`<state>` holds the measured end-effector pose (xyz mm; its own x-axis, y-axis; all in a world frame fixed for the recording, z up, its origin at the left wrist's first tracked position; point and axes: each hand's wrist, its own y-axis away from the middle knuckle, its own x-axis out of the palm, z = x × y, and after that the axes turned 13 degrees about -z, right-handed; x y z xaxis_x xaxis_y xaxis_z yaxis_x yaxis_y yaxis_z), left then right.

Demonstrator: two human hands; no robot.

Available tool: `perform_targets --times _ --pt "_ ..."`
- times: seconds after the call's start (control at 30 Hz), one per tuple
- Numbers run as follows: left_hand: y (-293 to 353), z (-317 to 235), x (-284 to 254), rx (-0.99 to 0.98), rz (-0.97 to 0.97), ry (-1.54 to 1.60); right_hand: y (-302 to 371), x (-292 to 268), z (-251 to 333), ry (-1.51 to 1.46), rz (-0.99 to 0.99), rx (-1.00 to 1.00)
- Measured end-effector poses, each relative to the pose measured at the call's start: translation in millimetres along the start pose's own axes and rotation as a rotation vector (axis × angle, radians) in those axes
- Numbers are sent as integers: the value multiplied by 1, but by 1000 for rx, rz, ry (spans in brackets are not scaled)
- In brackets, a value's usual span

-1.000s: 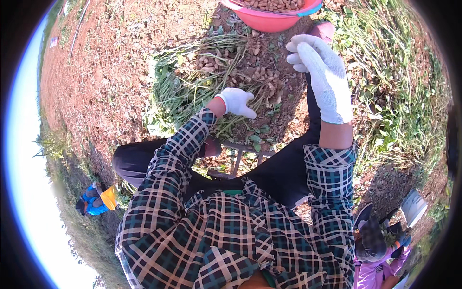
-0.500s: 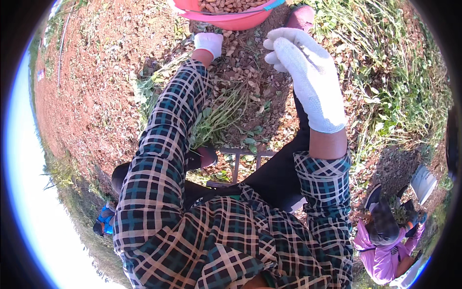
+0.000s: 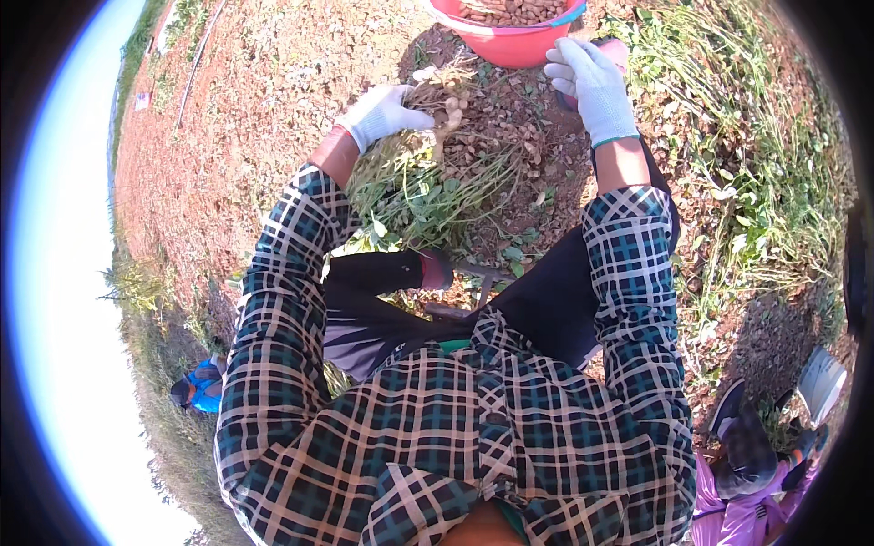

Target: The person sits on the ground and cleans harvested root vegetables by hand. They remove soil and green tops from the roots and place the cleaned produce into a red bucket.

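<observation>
the white-gloved left hand [image 3: 382, 116] is clamping leafy green peanut plants [image 3: 414, 193] near their roots, seemingly baring tan pods [image 3: 452, 115]; the white-gloved right hand [image 3: 594, 89] is hovering apart near the pink plastic basin [image 3: 517, 47], its grasp unclear from here.

Under strong sunlight, reddish-brown soil [image 3: 246, 146] strewn with leaf litter spreads across the far left, edged by a grassy verge [image 3: 164, 382] and glaring white sky [image 3: 68, 318], with shadow [image 3: 769, 341] darkening the near right ground.
</observation>
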<state>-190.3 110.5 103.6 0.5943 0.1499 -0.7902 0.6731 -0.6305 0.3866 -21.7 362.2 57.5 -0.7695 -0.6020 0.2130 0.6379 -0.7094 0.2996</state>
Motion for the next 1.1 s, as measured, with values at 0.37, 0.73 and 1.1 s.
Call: perform_targets --times 0.37,0.73,1.1 --pt "33 -31 168 -174 -510 1263 146 21 -113 96 432 342" --pt "96 -10 98 37 -265 1181 196 50 -135 888 330 -285" --pt "83 15 179 -36 -652 1009 186 -23 -146 455 393 62"
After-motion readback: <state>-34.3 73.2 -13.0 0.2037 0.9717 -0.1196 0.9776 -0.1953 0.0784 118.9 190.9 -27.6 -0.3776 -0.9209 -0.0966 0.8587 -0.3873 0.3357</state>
